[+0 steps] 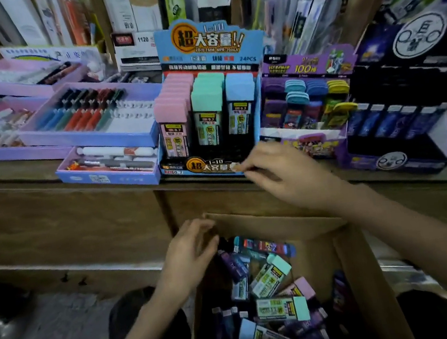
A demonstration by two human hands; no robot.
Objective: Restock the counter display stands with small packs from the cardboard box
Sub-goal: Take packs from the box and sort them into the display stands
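Cardboard, brown and open-topped, the box [357, 280] is sitting below the counter, heaped with small pastel and purple packs [282, 308], so plenty is waiting. The blue card display stand [209, 41] is looking nearly full. The right hand [283, 172] is hovering at its front lip, fingertips drawn together; whether pinching anything is unclear. The left hand [188, 255] is hanging loosely curled over the box's far corner, apparently empty.

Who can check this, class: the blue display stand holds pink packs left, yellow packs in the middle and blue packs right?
One slip: in the head view the blue display stand holds mint-green packs in the middle, not yellow; pink packs left and blue packs right are correct.
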